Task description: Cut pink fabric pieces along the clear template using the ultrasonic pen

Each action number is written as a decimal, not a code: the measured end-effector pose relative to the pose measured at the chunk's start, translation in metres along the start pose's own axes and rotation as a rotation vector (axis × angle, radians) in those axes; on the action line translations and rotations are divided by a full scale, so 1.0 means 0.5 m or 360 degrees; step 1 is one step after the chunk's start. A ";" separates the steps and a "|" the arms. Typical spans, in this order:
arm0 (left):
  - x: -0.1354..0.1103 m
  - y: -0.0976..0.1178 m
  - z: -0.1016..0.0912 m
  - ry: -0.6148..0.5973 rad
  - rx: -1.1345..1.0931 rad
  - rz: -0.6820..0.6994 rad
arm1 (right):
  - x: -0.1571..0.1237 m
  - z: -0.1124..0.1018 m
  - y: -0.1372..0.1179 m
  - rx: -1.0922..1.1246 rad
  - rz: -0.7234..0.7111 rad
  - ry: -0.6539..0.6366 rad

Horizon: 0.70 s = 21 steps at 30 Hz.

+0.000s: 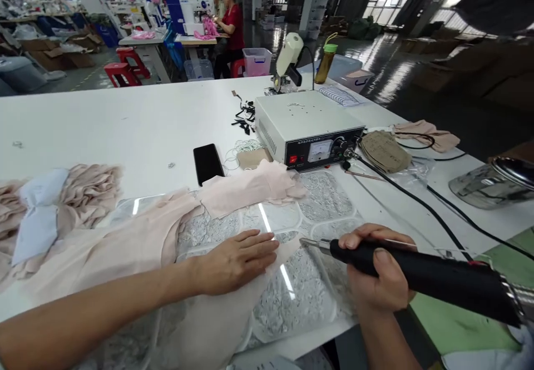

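My left hand [240, 261] lies flat, fingers stretched out, on a piece of thin pale-pink fabric [212, 325]. Under the fabric is a clear, glossy sheet [292, 297] with a grey marbled pattern. My right hand [381, 272] is wrapped round a black handheld ultrasonic cutter [434, 278]. Its metal tip touches or nearly touches the fabric's narrow end, just right of my left fingertips. Beyond my left hand lies a stack of cut pink pieces [250, 189]. More pink fabric [137, 242] spreads to the left.
A metal control box [308, 119] with a dial stands behind, its cable running right. Nearby are a phone [208, 164], black scraps [246, 117], a bottle [326, 61], a round-cutter machine [287, 61], a glass jar [492, 183] and tied fabric bundles [39, 214]. A person [231, 25] sits sewing farther back.
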<state>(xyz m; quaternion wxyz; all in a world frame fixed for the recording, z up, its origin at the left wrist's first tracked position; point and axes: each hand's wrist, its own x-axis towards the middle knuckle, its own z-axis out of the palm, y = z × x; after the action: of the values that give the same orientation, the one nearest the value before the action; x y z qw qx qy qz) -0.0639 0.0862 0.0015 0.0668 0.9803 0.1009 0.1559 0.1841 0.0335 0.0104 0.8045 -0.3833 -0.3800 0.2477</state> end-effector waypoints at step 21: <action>0.061 -0.085 -0.012 -0.0235 0.0017 0.0511 | 0.014 0.019 0.011 0.0097 -0.0055 -0.0004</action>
<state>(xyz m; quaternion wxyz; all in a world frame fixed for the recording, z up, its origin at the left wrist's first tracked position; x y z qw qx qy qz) -0.0451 0.1345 0.0092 0.0430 0.9930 -0.0613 0.0916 0.1803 0.0456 0.0128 0.8194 -0.3518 -0.3799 0.2458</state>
